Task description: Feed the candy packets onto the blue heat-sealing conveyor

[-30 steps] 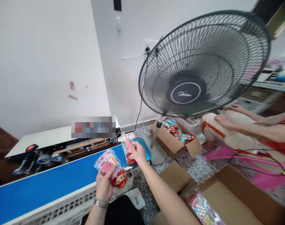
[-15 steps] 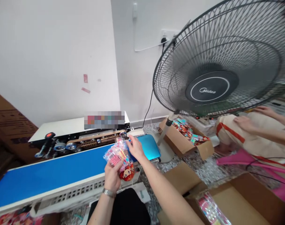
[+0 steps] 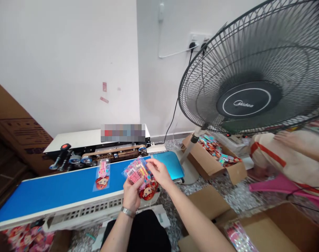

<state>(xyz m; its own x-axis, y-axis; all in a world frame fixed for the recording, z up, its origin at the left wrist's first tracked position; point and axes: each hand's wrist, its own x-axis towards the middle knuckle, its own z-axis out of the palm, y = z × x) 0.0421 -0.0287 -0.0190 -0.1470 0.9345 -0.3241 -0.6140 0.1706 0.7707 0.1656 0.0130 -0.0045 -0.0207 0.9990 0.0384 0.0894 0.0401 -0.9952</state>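
Note:
My left hand (image 3: 132,194) is closed on a fanned stack of clear plastic packets (image 3: 134,173) with pink cards, barcodes and a red-haired cartoon figure. At the stack's upper right edge, the thumb and fingers of my right hand (image 3: 159,171) are pinched on a packet. Both hands are over the right end of a blue conveyor belt (image 3: 62,190). A single packet (image 3: 102,175) of the same kind lies on the belt to the left, its upper end close to the sealing machine's rollers (image 3: 114,152).
A large fan (image 3: 247,101) stands at the right. Behind its pole is a cardboard box (image 3: 201,157) full of packets. An open carton (image 3: 288,220) is at the lower right. More packets (image 3: 30,236) lie under the belt. Another person's legs (image 3: 269,150) show at far right.
A single packet that was near the right end of the rollers now lies farther left on the belt. My right hand has come back to the stack's edge. The view has shifted left.

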